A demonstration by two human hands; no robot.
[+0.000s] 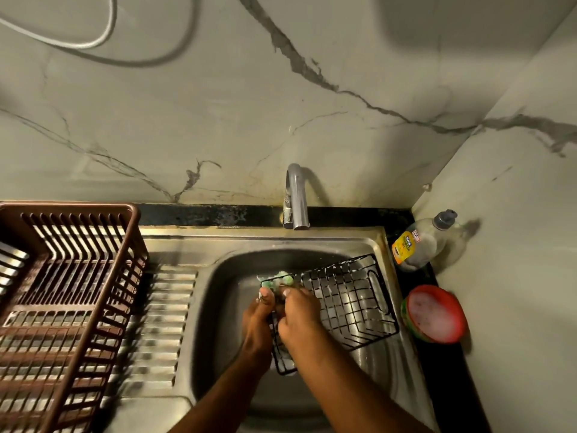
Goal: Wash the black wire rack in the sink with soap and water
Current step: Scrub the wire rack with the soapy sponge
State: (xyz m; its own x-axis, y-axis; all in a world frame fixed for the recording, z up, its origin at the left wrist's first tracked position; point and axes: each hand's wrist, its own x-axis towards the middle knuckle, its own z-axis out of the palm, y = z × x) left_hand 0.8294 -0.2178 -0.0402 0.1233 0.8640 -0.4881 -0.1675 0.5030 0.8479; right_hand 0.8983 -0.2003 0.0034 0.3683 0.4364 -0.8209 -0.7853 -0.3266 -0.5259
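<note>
Nearest the camera, both forearms reach into the steel sink (387, 245). The left hand (257, 314) has its fingers curled round the near-left edge of the black wire rack (346, 301), thumb on top, steadying it. The right hand (298, 310) is curled over the same corner, apparently pressing a green scrubber (278, 281) against the wires; the grip itself is partly hidden and blurred by motion. The rack stands tilted in the basin, its right side resting against the sink wall, with specks of foam on the wires. In my judgement the scrubbing step is under way: it would be done well by keeping the left hand firm, working the scrubber along each wire and into the crossings, and turning the rack to reach the far side. Beyond, to the right on the counter, stand a red bowl of suds (435, 314) and a soap bottle (420, 242). A brown dish rack (62, 292) occupies the drainboard at left. The tap (296, 198) at the back shows no visible stream.
</note>
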